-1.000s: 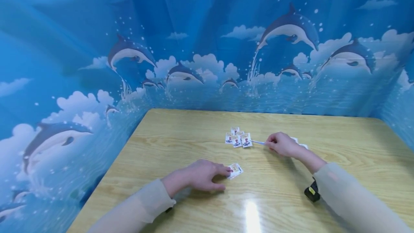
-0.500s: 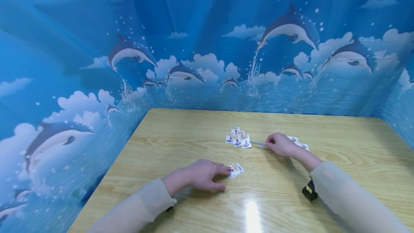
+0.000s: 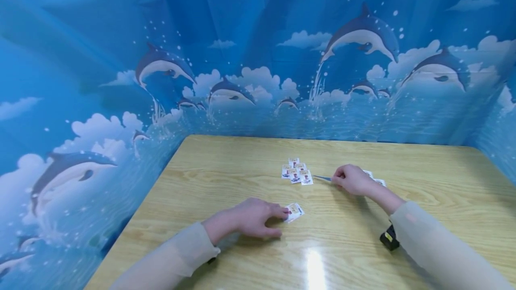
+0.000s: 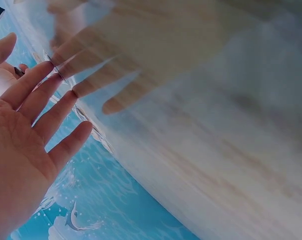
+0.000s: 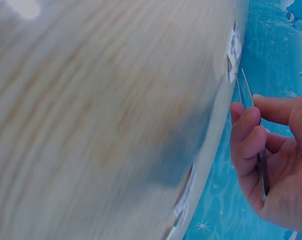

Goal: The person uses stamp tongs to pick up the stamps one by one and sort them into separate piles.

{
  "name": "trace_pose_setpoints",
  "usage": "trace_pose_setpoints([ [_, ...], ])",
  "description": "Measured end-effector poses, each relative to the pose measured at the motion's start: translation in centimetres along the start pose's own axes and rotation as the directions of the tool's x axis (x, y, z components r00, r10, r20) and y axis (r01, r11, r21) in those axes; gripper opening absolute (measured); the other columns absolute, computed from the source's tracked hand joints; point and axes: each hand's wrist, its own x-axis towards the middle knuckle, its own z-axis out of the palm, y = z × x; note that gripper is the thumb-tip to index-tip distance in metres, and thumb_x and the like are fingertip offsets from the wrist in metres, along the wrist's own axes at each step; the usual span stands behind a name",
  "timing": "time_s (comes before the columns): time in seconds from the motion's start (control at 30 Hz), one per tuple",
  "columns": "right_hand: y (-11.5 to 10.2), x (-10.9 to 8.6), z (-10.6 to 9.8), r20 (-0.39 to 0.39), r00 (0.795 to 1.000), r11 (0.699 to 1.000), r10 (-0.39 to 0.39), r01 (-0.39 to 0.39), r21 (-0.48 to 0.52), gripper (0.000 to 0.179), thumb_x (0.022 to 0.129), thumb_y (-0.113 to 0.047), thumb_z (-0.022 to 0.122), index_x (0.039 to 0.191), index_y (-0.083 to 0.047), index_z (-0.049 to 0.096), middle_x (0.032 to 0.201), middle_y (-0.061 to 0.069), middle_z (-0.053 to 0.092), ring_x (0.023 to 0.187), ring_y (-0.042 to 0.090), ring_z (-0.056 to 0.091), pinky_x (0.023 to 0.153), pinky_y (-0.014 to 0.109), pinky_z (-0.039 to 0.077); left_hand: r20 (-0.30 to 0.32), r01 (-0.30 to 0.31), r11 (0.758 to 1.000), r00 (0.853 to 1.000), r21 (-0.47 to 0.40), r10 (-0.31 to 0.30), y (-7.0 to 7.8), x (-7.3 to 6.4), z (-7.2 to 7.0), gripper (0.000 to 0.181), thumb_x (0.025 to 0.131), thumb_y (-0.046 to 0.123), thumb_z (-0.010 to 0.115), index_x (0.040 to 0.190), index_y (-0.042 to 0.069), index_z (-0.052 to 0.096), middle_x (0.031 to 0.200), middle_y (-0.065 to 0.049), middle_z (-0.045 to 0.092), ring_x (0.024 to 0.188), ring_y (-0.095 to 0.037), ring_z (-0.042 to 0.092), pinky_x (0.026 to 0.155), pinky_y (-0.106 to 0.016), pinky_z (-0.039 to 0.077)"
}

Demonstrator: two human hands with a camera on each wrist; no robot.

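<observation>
My right hand (image 3: 354, 181) pinches a pair of metal tweezers (image 5: 263, 177) between thumb and fingers, its tips pointing left. In the right wrist view the two prongs stand slightly apart with nothing between them. Just left of the tips, a cluster of small printed paper cards (image 3: 295, 175) overlaps on the table; the rightmost card (image 3: 306, 178) lies nearest the tweezers. My left hand (image 3: 255, 218) is palm down with fingers spread, its fingertips resting on a small stack of similar cards (image 3: 295, 211). In the left wrist view the left hand's fingers (image 4: 56, 115) are straight.
More cards (image 3: 378, 181) lie behind the right wrist, partly hidden by it. The wood-patterned table (image 3: 201, 169) is glossy and ends at a blue dolphin-print curtain (image 3: 250, 57) at the back and left. A black wrist device (image 3: 389, 238) hangs under the right sleeve.
The tweezers' tips have come off the rightmost card and drawn slightly right. That card has settled a little lower on the cluster. The left hand has stayed in place.
</observation>
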Motion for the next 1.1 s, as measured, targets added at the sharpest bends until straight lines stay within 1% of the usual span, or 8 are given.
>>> trace_pose_setpoints([
  [0.13,0.1,-0.7,-0.6,-0.002,1.000,1.000,-0.003,0.003,0.016,0.020,0.099,-0.014,0.055,0.090,0.000,0.066,0.072,0.005,0.059,0.058,0.016,0.048,0.053,0.031,0.041,0.000,-0.001,1.000,1.000,-0.005,0.001,0.0,0.0,0.0,0.051,0.094,0.051,0.056,0.138,0.024,0.055,0.145,0.015,0.044,0.132,-0.011,0.043,0.109,-0.035,0.035],
  [0.23,-0.1,-1.6,-0.5,-0.011,0.999,0.999,-0.032,0.032,0.040,0.018,0.098,-0.013,0.055,0.090,-0.001,0.066,0.071,0.004,0.058,0.057,0.015,0.048,0.051,0.030,0.041,-0.002,-0.001,1.000,1.000,-0.004,0.001,0.0,0.0,0.0,0.050,0.094,0.050,0.056,0.137,0.024,0.055,0.145,0.014,0.044,0.132,-0.011,0.043,0.109,-0.034,0.035],
  [0.43,-0.9,-3.6,0.7,-0.023,0.991,0.990,-0.133,0.134,0.050,0.015,0.095,-0.013,0.060,0.085,-0.005,0.067,0.069,-0.002,0.058,0.057,0.012,0.046,0.050,0.027,0.040,0.003,0.005,1.000,1.000,-0.012,-0.005,0.0,0.0,-0.3,0.051,0.094,0.050,0.056,0.137,0.024,0.056,0.145,0.014,0.045,0.132,-0.012,0.043,0.109,-0.034,0.035],
  [0.57,-1.3,-4.5,1.7,-0.014,0.985,0.984,-0.174,0.175,0.044,0.013,0.093,-0.014,0.063,0.083,-0.008,0.068,0.069,-0.006,0.057,0.058,0.009,0.046,0.052,0.026,0.041,0.004,0.011,1.000,1.000,0.002,-0.011,0.0,0.0,-0.3,0.052,0.094,0.051,0.056,0.138,0.024,0.055,0.145,0.013,0.044,0.133,-0.013,0.043,0.109,-0.036,0.035],
  [0.73,-1.6,-5.1,2.6,0.033,0.984,0.983,-0.176,0.175,0.048,0.012,0.092,-0.015,0.065,0.081,-0.011,0.066,0.069,-0.007,0.055,0.059,0.009,0.045,0.053,0.025,0.040,0.000,0.009,1.000,1.000,0.022,-0.009,0.1,-0.2,-0.3,0.052,0.094,0.050,0.056,0.138,0.021,0.055,0.146,0.009,0.045,0.132,-0.014,0.043,0.108,-0.035,0.036],
  [0.87,-1.7,-5.3,3.0,0.042,0.983,0.983,-0.179,0.177,0.042,0.012,0.092,-0.016,0.065,0.081,-0.012,0.066,0.069,-0.008,0.055,0.059,0.008,0.045,0.054,0.026,0.040,-0.021,0.004,1.000,1.000,0.028,-0.004,0.3,-0.3,-0.3,0.052,0.094,0.049,0.057,0.137,0.019,0.056,0.145,0.005,0.046,0.129,-0.015,0.048,0.106,-0.033,0.039],
  [0.93,-1.7,-5.3,3.1,0.038,0.981,0.981,-0.190,0.189,0.038,0.012,0.092,-0.017,0.065,0.081,-0.013,0.066,0.070,-0.009,0.055,0.060,0.007,0.045,0.055,0.025,0.041,-0.032,0.002,1.000,0.999,0.017,-0.002,0.3,-0.4,-0.3,0.052,0.094,0.048,0.058,0.137,0.018,0.056,0.146,0.004,0.045,0.124,-0.015,0.052,0.105,-0.032,0.040],
  [1.1,-2.0,-5.3,3.5,0.041,0.973,0.973,-0.228,0.225,0.060,0.013,0.092,-0.017,0.065,0.080,-0.012,0.066,0.068,-0.010,0.055,0.060,0.005,0.045,0.055,0.024,0.041,-0.046,0.012,1.000,0.999,-0.018,-0.013,0.3,-0.6,-0.3,0.054,0.093,0.046,0.060,0.140,0.019,0.053,0.148,0.004,0.042,0.123,-0.017,0.053,0.105,-0.033,0.040],
])
